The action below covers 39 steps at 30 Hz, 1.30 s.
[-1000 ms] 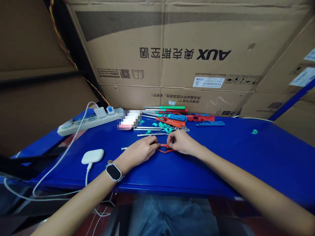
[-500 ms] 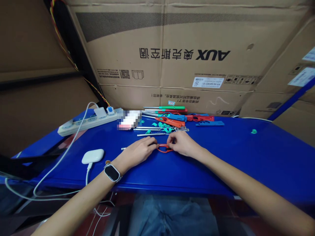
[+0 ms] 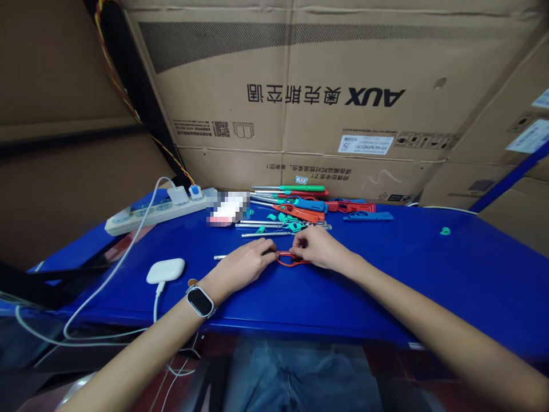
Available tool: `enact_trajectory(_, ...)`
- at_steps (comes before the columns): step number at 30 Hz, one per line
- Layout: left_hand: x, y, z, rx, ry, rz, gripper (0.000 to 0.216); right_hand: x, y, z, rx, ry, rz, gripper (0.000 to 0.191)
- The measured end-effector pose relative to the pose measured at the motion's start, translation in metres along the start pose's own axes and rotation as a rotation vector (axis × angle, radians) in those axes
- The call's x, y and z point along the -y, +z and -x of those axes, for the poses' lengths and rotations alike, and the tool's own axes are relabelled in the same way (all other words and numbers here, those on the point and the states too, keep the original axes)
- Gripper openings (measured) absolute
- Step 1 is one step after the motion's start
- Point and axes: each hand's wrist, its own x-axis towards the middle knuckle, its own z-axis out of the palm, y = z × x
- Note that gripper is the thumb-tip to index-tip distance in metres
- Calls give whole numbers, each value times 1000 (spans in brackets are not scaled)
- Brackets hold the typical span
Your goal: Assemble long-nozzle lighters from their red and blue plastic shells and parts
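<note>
Between my hands, low over the blue table [image 3: 398, 274], is an orange-red lighter handle [image 3: 291, 264] with an open loop. My left hand [image 3: 246, 264], a watch on its wrist, pinches the loop's left end. A metal tube tip [image 3: 220, 257] pokes out to the left from under this hand. My right hand [image 3: 319, 247] is closed at the handle's right part, thumb and fingers together; its fingers hide that part. Just beyond lie loose metal tubes [image 3: 266, 234], small green plastic pieces [image 3: 294, 226] and an orange lighter handle [image 3: 302, 213].
Blue handles [image 3: 369, 216] and long lighters with green [image 3: 302, 187] and red grips lie farther back. A power strip [image 3: 160, 213], a white earbud case [image 3: 165, 270] on a cable and a blurred-out item [image 3: 229, 207] are to the left. Cardboard [image 3: 317, 57] stands behind the table.
The whole view has shifted slightly to the right. Both hands keep nearly the same grip on the orange-red lighter handle.
</note>
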Motion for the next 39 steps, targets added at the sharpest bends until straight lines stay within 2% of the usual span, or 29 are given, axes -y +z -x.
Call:
enact_trajectory(8,-1,1,-2,24,-21,-51,27,-8,-8,-11,167,-131,-4,12)
enact_trajectory(12,-3,-2,-5,55,-17,-108,35,-10,-11,-11,187,-179,-7,14)
enact_trajectory(19,-6,-5,-7,71,-21,-97,35,-5,-18,-4,221,-216,33,15)
enact_trajectory(25,-10,-7,-13,95,-41,-101,34,-3,-18,-4,196,-175,76,15)
enact_trajectory(33,-14,-7,-12,73,-66,-72,32,-7,-14,1,175,-200,49,16)
enact_trajectory(36,-12,-5,-9,46,-69,8,32,-6,-12,5,137,-222,55,14)
enact_trajectory(39,-5,-2,-2,-17,-87,202,30,-7,-10,7,118,-217,73,13)
